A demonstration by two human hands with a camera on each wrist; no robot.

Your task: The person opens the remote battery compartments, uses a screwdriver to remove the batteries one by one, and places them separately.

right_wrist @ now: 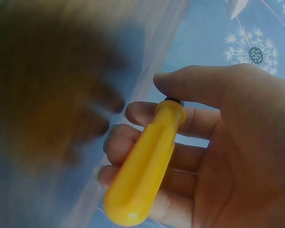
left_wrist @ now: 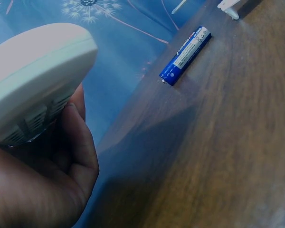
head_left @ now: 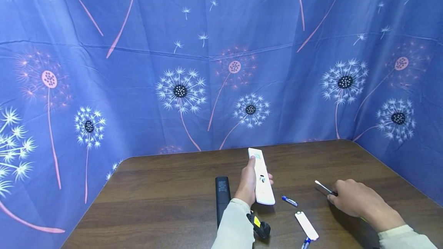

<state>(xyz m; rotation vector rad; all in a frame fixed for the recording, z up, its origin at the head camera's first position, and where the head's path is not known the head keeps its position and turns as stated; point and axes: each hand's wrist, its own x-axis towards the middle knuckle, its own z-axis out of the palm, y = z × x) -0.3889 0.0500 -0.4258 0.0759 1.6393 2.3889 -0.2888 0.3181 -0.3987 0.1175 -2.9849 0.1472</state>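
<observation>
My left hand (head_left: pixel 246 183) grips a white remote control (head_left: pixel 264 193) above the table, its back with a pale label and a small opening facing up. In the left wrist view the white remote (left_wrist: pixel 42 61) shows one rounded end, with the fingers curled beneath. Off to the right, my right hand (head_left: pixel 361 201) holds a screwdriver (head_left: pixel 323 186), its metal shaft pointing up and left. Its yellow handle (right_wrist: pixel 142 175) lies across the curled fingers in the right wrist view. Between the hands lie a blue battery (head_left: pixel 289 201) and a white battery cover (head_left: pixel 306 226).
A black remote control (head_left: pixel 222 191) lies left of my left forearm, partly hidden by the sleeve. Another blue battery (head_left: pixel 306 243) is cut off at the bottom edge. Behind the brown wooden table (head_left: pixel 155 187) hangs a blue dandelion-print cloth (head_left: pixel 145 87).
</observation>
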